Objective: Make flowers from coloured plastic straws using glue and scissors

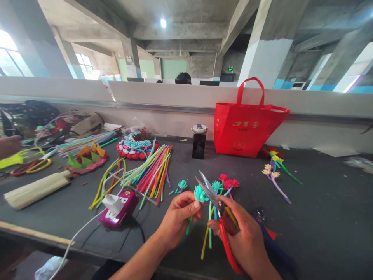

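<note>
My left hand (pixel 186 212) pinches a turquoise pipe-cleaner flower (pixel 200 193) just below its head; a green stem shows under the fingers. In my right hand (pixel 243 229) is a pair of scissors (pixel 225 237) with red handles, blades parted and reaching up beside the flower. Whether the blades touch its petals I cannot tell. Behind the scissors lie red pipe-cleaner flowers (pixel 229 182) and another turquoise flower (pixel 216 186), with green and yellow stems (pixel 210 229) running toward me. A smaller teal flower (pixel 182 184) rests to the left, with short cut bits near it.
Bundled colourful pipe cleaners (pixel 154 171) lie left of centre, behind a purple power strip (pixel 119 210) with a white charger. A phone (pixel 198 146) stands before a red bag (pixel 244 130). Finished-looking flowers (pixel 274 171) lie right. Another person's hand (pixel 10 146) shows at far left.
</note>
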A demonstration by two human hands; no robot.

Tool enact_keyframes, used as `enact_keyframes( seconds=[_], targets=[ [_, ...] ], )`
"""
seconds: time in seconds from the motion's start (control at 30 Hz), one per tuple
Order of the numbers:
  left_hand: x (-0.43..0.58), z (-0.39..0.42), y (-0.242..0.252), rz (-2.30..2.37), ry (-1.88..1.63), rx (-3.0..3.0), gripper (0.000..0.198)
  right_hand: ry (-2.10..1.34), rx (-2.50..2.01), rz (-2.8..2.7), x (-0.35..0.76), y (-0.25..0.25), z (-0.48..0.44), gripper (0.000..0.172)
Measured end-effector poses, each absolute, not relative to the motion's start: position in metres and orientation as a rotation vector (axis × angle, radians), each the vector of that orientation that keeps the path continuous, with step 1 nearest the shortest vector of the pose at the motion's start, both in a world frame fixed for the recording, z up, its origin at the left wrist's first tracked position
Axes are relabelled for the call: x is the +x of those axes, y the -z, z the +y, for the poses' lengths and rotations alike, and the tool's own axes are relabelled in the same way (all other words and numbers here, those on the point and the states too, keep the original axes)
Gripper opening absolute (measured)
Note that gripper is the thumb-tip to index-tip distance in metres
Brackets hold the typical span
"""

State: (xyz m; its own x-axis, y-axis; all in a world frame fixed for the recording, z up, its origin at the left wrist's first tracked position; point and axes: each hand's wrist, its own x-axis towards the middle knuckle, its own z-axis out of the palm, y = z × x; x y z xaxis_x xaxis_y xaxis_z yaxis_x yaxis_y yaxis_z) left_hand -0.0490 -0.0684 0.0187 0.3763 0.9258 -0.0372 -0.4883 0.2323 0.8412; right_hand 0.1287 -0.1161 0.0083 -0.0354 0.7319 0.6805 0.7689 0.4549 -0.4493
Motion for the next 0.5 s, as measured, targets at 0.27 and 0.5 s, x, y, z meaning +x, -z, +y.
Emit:
enact_keyframes(
  seconds=[0.27, 0.5],
  targets=[
    [-0.049, -0.0685, -0.0199, 0.621, -1.048, 0.837, 0.026, 0.007, -1.282, -1.788, 0.1288, -0.0086, -0.1171, 0.04],
    [-0.0489, -0.0696, -0.0172, 0.587, -1.02, 0.832, 0.025, 0.024, -1.255, -1.787, 0.1284, -0.0086, -0.1167, 0.039]
  ],
)
